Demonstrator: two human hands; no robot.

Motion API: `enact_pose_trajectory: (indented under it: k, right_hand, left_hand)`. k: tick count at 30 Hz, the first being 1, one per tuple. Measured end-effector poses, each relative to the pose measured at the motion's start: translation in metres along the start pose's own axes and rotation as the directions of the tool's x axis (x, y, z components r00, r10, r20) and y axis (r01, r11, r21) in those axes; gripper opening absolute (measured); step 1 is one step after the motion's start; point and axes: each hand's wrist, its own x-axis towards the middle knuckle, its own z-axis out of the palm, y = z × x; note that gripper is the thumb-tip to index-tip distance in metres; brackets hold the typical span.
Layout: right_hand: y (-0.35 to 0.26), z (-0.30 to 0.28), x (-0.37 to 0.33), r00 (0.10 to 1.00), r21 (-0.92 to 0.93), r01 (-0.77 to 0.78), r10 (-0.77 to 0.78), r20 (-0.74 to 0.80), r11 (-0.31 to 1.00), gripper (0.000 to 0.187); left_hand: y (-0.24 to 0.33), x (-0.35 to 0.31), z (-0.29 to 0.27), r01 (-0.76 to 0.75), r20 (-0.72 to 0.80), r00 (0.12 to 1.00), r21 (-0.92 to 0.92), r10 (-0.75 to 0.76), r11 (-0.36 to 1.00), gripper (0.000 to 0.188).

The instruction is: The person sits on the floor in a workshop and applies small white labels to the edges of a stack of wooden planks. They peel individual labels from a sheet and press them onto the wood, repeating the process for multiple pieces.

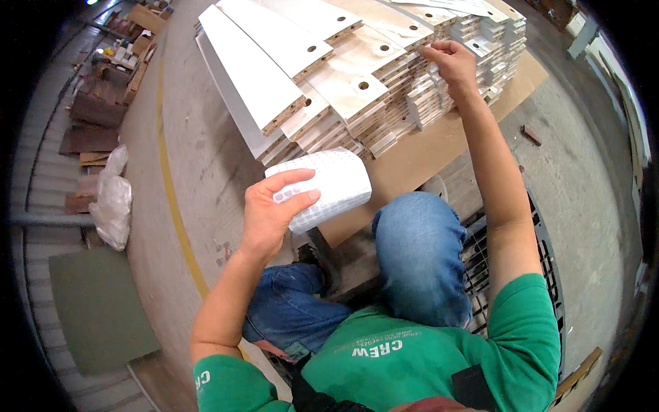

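Note:
My left hand [264, 216] grips a curved white sheet of round stickers [340, 180] between thumb and fingers, held up in front of the stack. Rows of small circles show on the sheet. Ahead lies a big stack of white boards [250, 65], with raw chipboard ends and a dark round hole near the end of many of them. My right hand [454, 63] reaches to the right part of the stack, its thumb and index finger pinched together at a board's end. Whatever sits between those fingertips is too small to make out.
Brown cardboard [384, 189] lies under the stack. A black plastic pallet [542, 247] is at my right side. A yellow line [168, 178] runs along the concrete floor at left, beyond which are a plastic-wrapped bundle [113, 202], a green panel [99, 309] and piled boards [96, 110].

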Motion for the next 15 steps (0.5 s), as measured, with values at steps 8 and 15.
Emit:
enact_pose_trajectory:
  k: [8, 15]
  right_hand:
    - [-0.012, 0.003, -0.011, 0.977, 0.067, -0.138, 0.124, 0.174, 0.988, 0.019]
    - [-0.015, -0.001, -0.018, 0.982, 0.061, -0.17, 0.164, 0.093, 0.983, 0.023]
  left_hand:
    - [0.009, -0.005, -0.008, 0.0, -0.039, 0.999, 0.058, 0.003, 0.998, 0.029]
    - [0.01, -0.005, -0.011, -0.081, -0.056, 0.995, 0.042, 0.083, 0.996, 0.025]
